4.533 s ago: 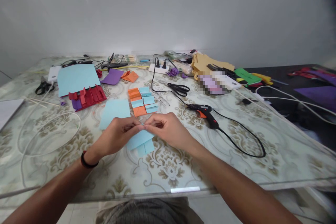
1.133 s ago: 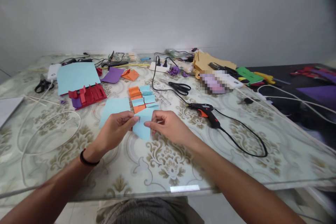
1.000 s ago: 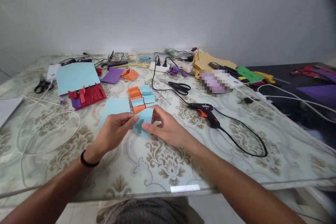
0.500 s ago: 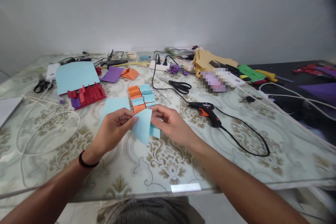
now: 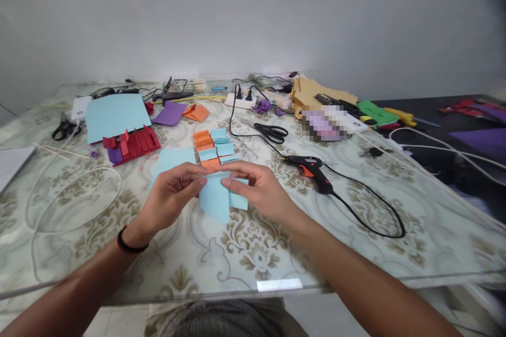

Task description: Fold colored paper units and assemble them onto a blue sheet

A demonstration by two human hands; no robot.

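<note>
Light blue paper, folded, is held by both hands just above the glass table, near its front middle. In the head view, the left hand pinches the left edge of the paper between thumb and fingers, and a black band sits on that wrist. The right hand pinches the right part of the paper, with the thumb on top and the fingers closed around a folded flap. Both grips are narrow and closed on the paper.

Just behind the hands lies a flat blue sheet, and beside it a group of small orange and blue folded pieces. A black glue gun with an orange trigger lies near the right hand, and its cord curves toward the front right. Black scissors lie farther back. On the left back side lie a larger blue sheet and red folded paper, touching each other.
</note>
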